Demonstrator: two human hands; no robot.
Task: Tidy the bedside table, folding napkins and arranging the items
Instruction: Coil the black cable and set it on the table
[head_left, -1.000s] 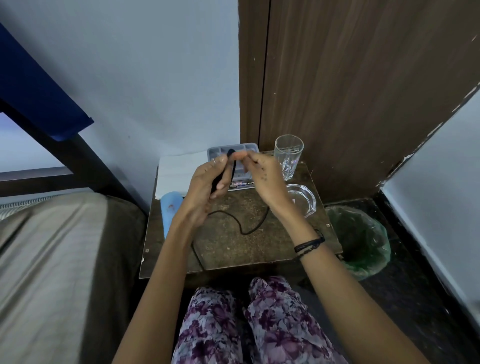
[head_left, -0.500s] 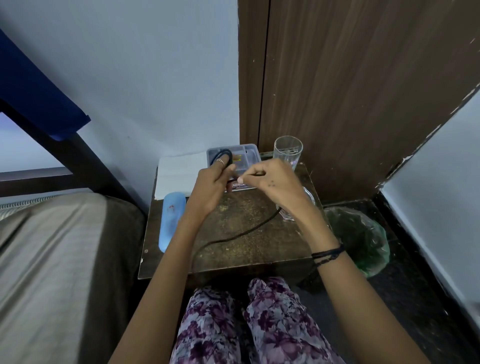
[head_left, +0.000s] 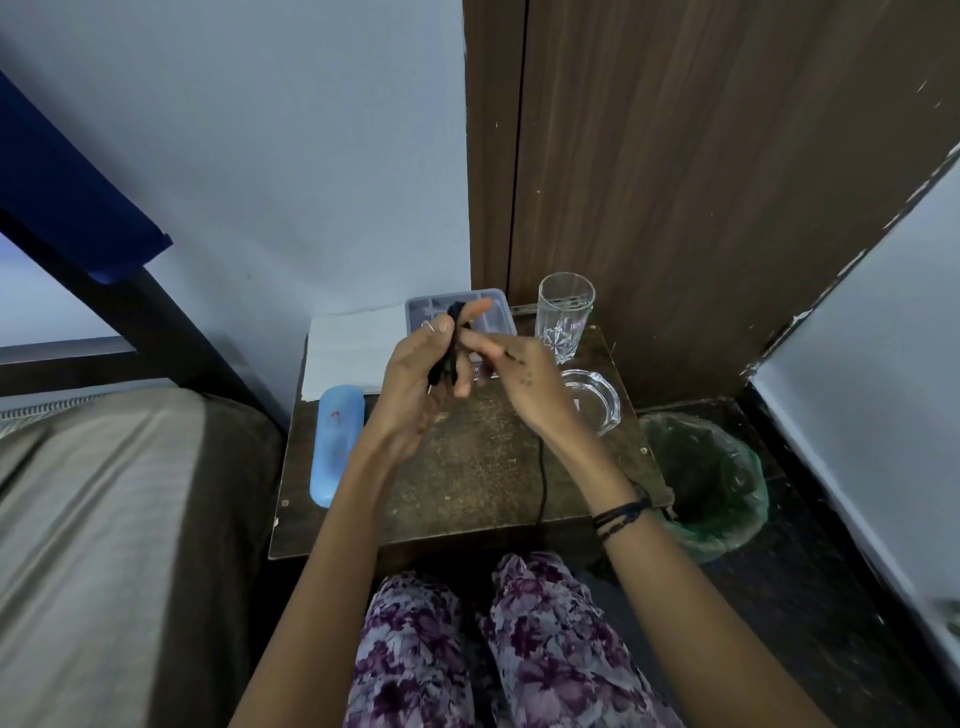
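Note:
My left hand (head_left: 415, 374) holds a bundle of coiled black cable (head_left: 451, 343) above the small brown bedside table (head_left: 467, 478). My right hand (head_left: 524, 379) pinches a strand of the same cable just right of the bundle. The cable's loose end (head_left: 542, 478) hangs down from my right hand, crosses the table and drops over its front edge. A folded white napkin (head_left: 353, 353) lies at the table's back left. A blue case (head_left: 335, 441) lies along the left edge. A grey plastic box (head_left: 493, 312) sits at the back, partly hidden by my fingers.
A clear drinking glass (head_left: 565, 322) stands at the back right, a glass ashtray (head_left: 597, 400) in front of it. A bin with a green bag (head_left: 711, 483) is on the floor to the right. A bed (head_left: 104, 519) borders the table's left. Wooden panel behind.
The loose cable on the table has shortened from a curved loop to a straight hanging strand. The bundle in my left hand has grown, and my right hand has moved closer to it.

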